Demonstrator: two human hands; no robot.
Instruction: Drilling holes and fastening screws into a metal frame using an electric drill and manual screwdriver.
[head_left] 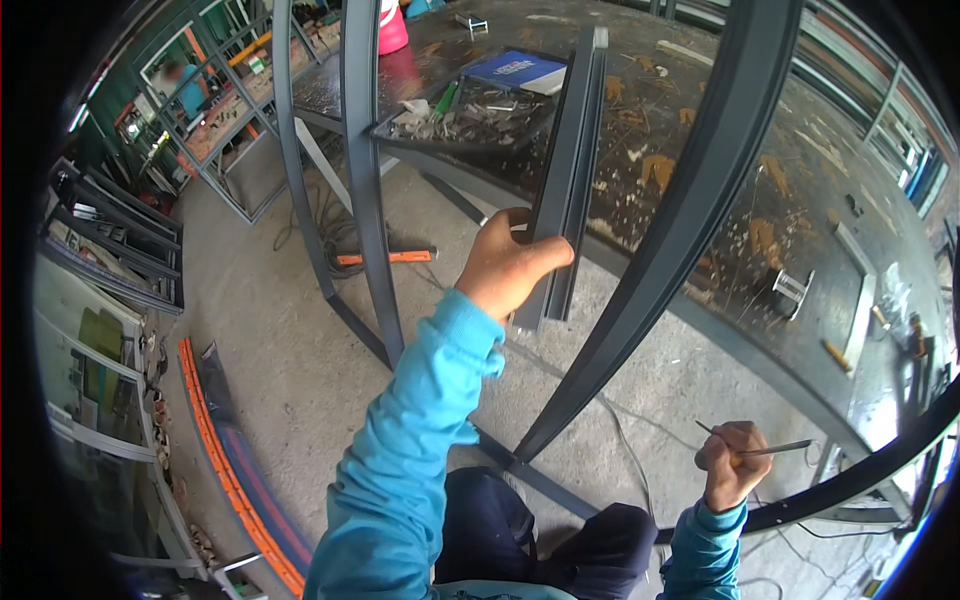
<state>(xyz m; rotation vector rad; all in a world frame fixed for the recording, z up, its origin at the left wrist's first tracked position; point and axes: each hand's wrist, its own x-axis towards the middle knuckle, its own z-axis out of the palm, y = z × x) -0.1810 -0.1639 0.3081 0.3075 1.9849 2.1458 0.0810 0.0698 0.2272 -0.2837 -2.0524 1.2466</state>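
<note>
My left hand [508, 262] grips a short dark grey metal profile [568, 160] close to its lower end, thumb across the front face. The profile stands tilted, its far end over the workbench [650, 130]. Low on the right, my right hand [733, 468] is closed around a thin metal rod-like tool [785, 448]; a fine point sticks out past the fingers on the left, and its exact kind is unclear. Between my hands slants a long dark grey frame bar [680, 210]. More dark upright bars [365, 180] of a frame stand to the left.
A tray of scraps [470, 125] with a blue and white packet [515, 72] sits on the bench. A metal bracket [790, 290] lies there too. Orange strips [220, 440] and cables [625, 440] lie on the floor. Stacked frames [120, 240] line the left; a person [188, 92] is farther back.
</note>
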